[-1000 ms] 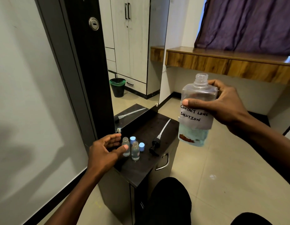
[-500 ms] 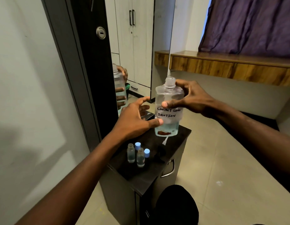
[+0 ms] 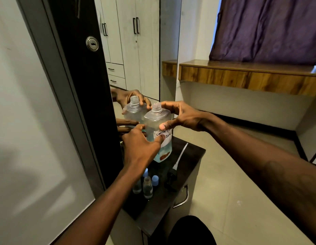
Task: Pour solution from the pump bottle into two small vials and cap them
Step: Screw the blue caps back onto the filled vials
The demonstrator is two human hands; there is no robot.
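Handwritten "CONTACT", partly hidden "…ION", on the bottle's label (image 3: 164, 138)

Both hands (image 3: 141, 147) (image 3: 182, 115) hold the bottle (image 3: 158, 131) up in the air, close to the mirror (image 3: 136, 50) on the left, so there is little room on that side. Under the bottle the dark cabinet top (image 3: 189, 156) is bare at its far end. Nearer, two vials (image 3: 147, 187) and blue caps (image 3: 155, 178) stand close together, partly behind the left arm. The pump (image 3: 173, 172) lies just to their right. Right of the cabinet the floor (image 3: 233, 191) is wide open.
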